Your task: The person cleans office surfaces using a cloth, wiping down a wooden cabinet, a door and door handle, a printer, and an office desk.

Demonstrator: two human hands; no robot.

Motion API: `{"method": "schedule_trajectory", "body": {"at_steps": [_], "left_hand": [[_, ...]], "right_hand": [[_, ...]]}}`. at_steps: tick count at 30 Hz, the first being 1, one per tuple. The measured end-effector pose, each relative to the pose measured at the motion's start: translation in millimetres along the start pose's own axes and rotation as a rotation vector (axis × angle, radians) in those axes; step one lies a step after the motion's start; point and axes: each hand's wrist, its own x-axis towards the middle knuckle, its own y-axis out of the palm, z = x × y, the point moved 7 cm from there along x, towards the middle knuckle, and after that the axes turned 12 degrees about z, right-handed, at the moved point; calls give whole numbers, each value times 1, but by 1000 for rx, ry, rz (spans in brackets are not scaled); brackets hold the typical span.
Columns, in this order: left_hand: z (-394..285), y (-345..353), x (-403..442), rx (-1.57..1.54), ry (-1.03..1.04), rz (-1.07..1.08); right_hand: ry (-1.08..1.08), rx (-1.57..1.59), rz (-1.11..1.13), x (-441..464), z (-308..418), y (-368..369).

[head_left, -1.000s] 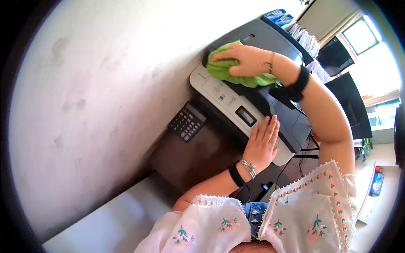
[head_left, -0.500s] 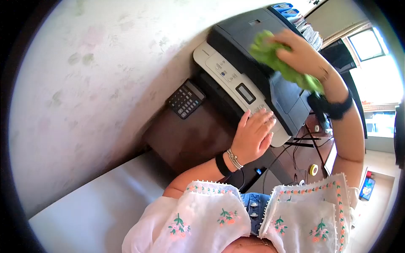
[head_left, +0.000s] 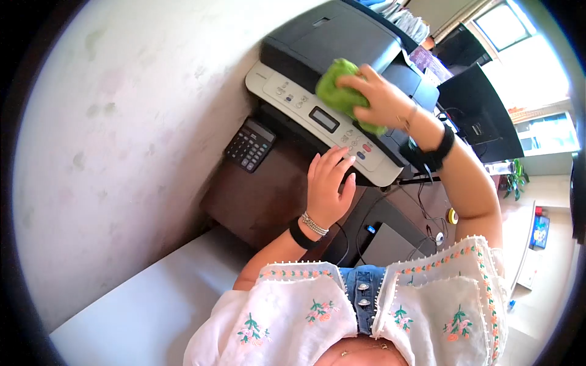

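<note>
A dark printer point(head_left: 329, 36) with a light control panel point(head_left: 274, 85) stands against the wall. My right hand point(head_left: 381, 100) grips a bunched green cloth point(head_left: 339, 91) over the printer's dark top, just beside the panel's small display. My left hand point(head_left: 329, 186) has its fingers apart and holds nothing; its fingertips rest at the panel's front edge, below the display. A black calculator point(head_left: 250, 144) lies on the brown table point(head_left: 256, 195), to the left of my left hand.
Behind the printer are stacked papers point(head_left: 406, 21) and a black monitor point(head_left: 479, 113). Cables, a yellow tape roll point(head_left: 452, 216) and a grey laptop-like slab point(head_left: 390, 247) lie at the right. A white surface point(head_left: 140, 299) is at lower left, and a plant point(head_left: 516, 180) stands farther right.
My right hand has carried the green cloth from the printer's far end, up off the lid, and back down near the panel. My left hand stays at the panel's edge as the view shifts.
</note>
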Motion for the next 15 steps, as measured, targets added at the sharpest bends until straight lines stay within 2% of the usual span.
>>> {"method": "schedule_trajectory", "body": {"at_steps": [2,4,6,7,8,10,11,12,13,14,15], "left_hand": [[3,-2,2,10,4,-1],[12,-2,0,13,-9,-19],[21,0,2,24,-6,-28],[25,1,3,26,-19,-31],[26,3,5,25,-6,-18],[22,5,1,3,-24,-53],[17,5,0,-4,-15,-54],[6,5,-10,4,2,-44],[3,4,-10,4,4,-48],[0,2,-9,8,8,-50],[-4,-1,-8,21,3,-42]], "right_hand": [[21,-42,350,-33,-34,26],[127,10,444,-61,-47,10],[95,86,227,-68,-68,-24],[223,328,103,-66,-83,-36],[162,297,-125,-56,-84,-55],[137,200,-365,-29,-105,-59],[319,317,-278,-11,-134,-38],[375,242,-269,-2,-140,-13],[503,82,-98,12,-133,8],[553,-69,-295,11,-118,20],[574,-91,-271,5,-95,22]]}}
